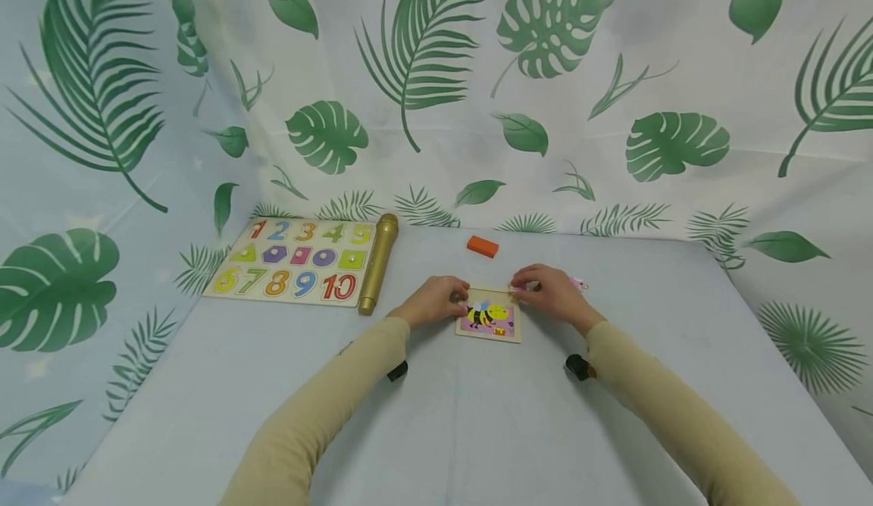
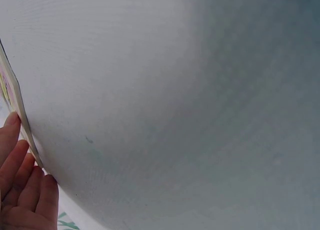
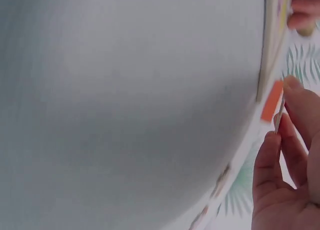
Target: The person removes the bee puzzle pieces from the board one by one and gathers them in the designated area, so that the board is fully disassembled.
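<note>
A small wooden puzzle board (image 1: 487, 333) with a bee picture on a pink ground lies between both hands. My left hand (image 1: 438, 299) holds its left side near the far corner, thumb on the frame (image 2: 20, 102) and fingers along the edge. At the far right corner is my right hand (image 1: 549, 294), which pinches a thin flat piece (image 3: 280, 115) between thumb and fingertips. That piece shows edge-on in the right wrist view, so its picture side is hidden.
An orange block (image 1: 483, 246) lies beyond the board. On the left are a wooden number puzzle (image 1: 289, 262) and a golden microphone-shaped stick (image 1: 377, 267). A small pink-and-white thing (image 1: 579, 283) is partly hidden behind the right hand. Leaf-printed cloth (image 1: 436, 97) rises behind the table.
</note>
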